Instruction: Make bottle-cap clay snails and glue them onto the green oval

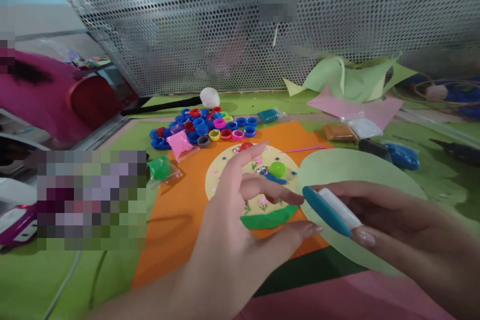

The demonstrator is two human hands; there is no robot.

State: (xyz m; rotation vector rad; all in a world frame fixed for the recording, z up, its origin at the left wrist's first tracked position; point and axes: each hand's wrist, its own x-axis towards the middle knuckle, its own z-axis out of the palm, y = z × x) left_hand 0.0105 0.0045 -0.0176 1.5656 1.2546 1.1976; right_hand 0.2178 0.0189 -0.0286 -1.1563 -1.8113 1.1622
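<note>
Left hand (240,220) nearest, fingers spread loose over the clay picture disc (258,185) on the orange sheet (172,220); right hand (405,230) grips a blue-and-white modelling tool (330,210) just beside it—mid-detailing, I judge; next calls for steady tip placement.

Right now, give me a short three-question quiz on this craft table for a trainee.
1. True or false: the right hand holds a white-and-teal tool.
2. What colour is the sheet under the round disc? A) orange B) black C) white
3. What lies heaped behind the disc, near the mesh wall?

Key:
1. True.
2. A.
3. Bottle caps, mostly blue.
</note>
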